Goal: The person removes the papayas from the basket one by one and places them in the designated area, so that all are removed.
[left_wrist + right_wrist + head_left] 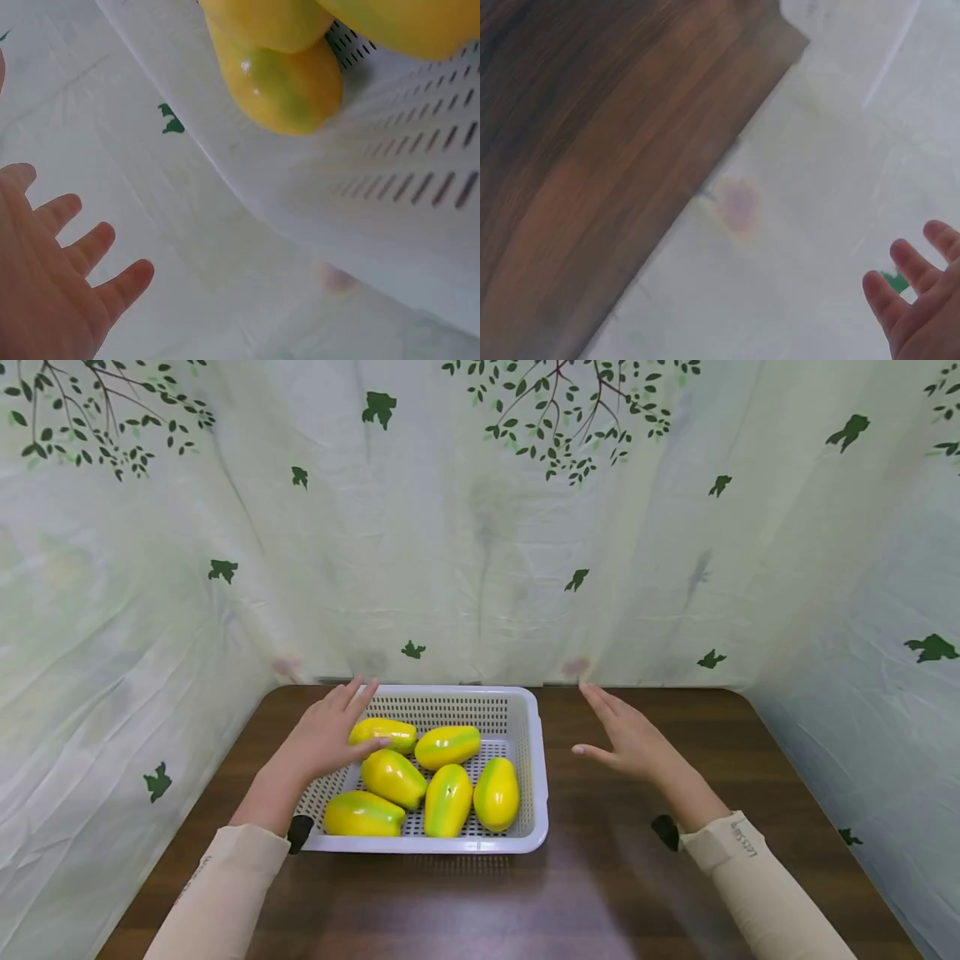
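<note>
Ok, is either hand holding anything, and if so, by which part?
Nothing is held. The left hand is outstretched by the basket, the right hand outstretched above the table.

The brown wooden table (615, 135) has dark stripes running along it, and its long edge goes slanting down. Beside the table is a pale cloth (802, 180) with some soft creases. Close to the table's edge, the cloth has a blurry pinkish-purple spot (739, 208). Farther from the table, well apart from it, is the right hand (930, 311). Only part of the hand shows. Three fingers (886, 306) stick out with gaps between them, pointing up and toward the table's side. Behind them, a green patch (895, 281) on the cloth peeks through.
</note>
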Action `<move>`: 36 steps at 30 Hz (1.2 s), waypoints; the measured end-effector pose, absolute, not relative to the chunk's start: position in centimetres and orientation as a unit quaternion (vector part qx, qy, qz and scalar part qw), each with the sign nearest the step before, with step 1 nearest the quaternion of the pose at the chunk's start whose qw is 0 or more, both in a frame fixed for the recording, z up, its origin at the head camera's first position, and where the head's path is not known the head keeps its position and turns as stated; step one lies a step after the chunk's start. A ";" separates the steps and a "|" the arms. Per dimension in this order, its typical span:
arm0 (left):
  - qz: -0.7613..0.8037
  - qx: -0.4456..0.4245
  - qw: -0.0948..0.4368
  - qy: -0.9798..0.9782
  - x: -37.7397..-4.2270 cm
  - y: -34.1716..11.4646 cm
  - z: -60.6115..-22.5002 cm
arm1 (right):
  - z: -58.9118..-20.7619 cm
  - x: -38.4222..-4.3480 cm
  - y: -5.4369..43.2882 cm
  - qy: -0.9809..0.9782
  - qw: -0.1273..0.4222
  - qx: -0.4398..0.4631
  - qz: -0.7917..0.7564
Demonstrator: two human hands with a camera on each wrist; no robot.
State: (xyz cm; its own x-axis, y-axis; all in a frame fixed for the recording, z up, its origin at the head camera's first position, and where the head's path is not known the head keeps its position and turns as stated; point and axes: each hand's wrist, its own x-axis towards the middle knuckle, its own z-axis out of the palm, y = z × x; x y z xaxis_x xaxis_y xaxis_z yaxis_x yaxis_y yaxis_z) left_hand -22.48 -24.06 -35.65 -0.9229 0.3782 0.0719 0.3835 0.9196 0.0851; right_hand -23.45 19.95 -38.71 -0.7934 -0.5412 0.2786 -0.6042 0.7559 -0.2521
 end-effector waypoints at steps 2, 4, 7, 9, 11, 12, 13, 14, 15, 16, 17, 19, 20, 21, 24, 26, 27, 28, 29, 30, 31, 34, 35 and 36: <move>-0.061 -0.185 0.024 -0.980 -22.3 -24.7 -35.6 | -38.6 -23.2 19.5 -0.929 0.092 0.310 0.178; -0.077 -0.174 0.020 -0.982 -22.0 -25.2 -35.4 | -38.5 -23.0 18.9 -0.927 0.090 0.313 0.188; -0.103 -0.152 0.010 -0.983 -21.7 -26.2 -35.4 | -38.4 -22.6 18.1 -0.919 0.085 0.324 0.208; -0.117 -0.138 0.004 -0.984 -21.5 -26.9 -35.6 | -38.3 -22.4 17.5 -0.914 0.078 0.332 0.220; -0.129 -0.128 -0.004 -0.983 -21.5 -27.5 -35.9 | -38.2 -22.2 16.8 -0.909 0.069 0.340 0.233; -0.139 -0.123 -0.009 -0.983 -21.5 -27.9 -36.1 | -38.2 -22.1 16.5 -0.907 0.063 0.342 0.237; -0.149 -0.116 -0.014 -0.982 -21.5 -28.1 -36.3 | -38.2 -22.0 16.2 -0.906 0.058 0.345 0.240; -0.159 -0.109 -0.022 -0.981 -21.4 -28.4 -36.4 | -38.2 -21.9 15.9 -0.904 0.055 0.348 0.244; -0.170 -0.102 -0.030 -0.980 -21.4 -28.6 -36.5 | -38.2 -21.8 15.5 -0.901 0.053 0.353 0.248; -0.177 -0.095 -0.039 -0.979 -21.3 -28.8 -36.6 | -38.2 -21.7 15.2 -0.899 0.051 0.357 0.250; -0.186 -0.087 -0.048 -0.977 -21.2 -29.0 -36.6 | -38.2 -21.7 14.9 -0.898 0.047 0.359 0.252; -0.200 -0.068 -0.070 -0.975 -20.9 -29.2 -36.7 | -38.2 -21.5 14.2 -0.891 0.042 0.368 0.261; -0.207 -0.061 -0.081 -0.973 -20.8 -29.4 -36.8 | -38.3 -21.5 13.8 -0.888 0.040 0.374 0.265; -0.216 -0.057 -0.092 -0.970 -20.8 -29.5 -36.9 | -38.4 -21.4 13.5 -0.886 0.038 0.377 0.267; -0.239 -0.051 -0.113 -0.963 -20.7 -29.9 -37.6 | -38.6 -21.3 12.5 -0.880 0.030 0.388 0.271; -0.254 -0.054 -0.121 -0.958 -20.7 -30.2 -38.2 | -38.9 -21.3 11.9 -0.878 0.024 0.393 0.271; -0.261 -0.055 -0.124 -0.956 -20.7 -30.4 -38.5 | -39.0 -21.3 11.6 -0.879 0.020 0.393 0.271; -0.267 -0.053 -0.128 -0.954 -20.7 -30.5 -38.8 | -39.2 -21.3 11.3 -0.878 0.017 0.395 0.270; -0.272 -0.050 -0.133 -0.952 -20.7 -30.7 -39.1 | -39.3 -21.3 11.0 -0.876 0.013 0.397 0.273; -0.281 -0.049 -0.137 -0.949 -20.6 -30.8 -39.4 | -39.4 -21.3 10.7 -0.876 0.007 0.397 0.274; -0.289 -0.049 -0.140 -0.946 -20.6 -30.9 -39.6 | -39.5 -21.2 10.4 -0.875 0.003 0.398 0.275; -0.305 -0.042 -0.145 -0.940 -20.4 -31.0 -40.3 | -39.8 -21.1 9.6 -0.871 -0.011 0.406 0.276; -0.308 -0.042 -0.143 -0.940 -20.3 -31.0 -40.5 | -39.9 -21.1 9.4 -0.870 -0.017 0.407 0.278; -0.313 -0.042 -0.141 -0.938 -20.3 -31.0 -40.6 | -40.0 -21.0 9.1 -0.869 -0.022 0.408 0.278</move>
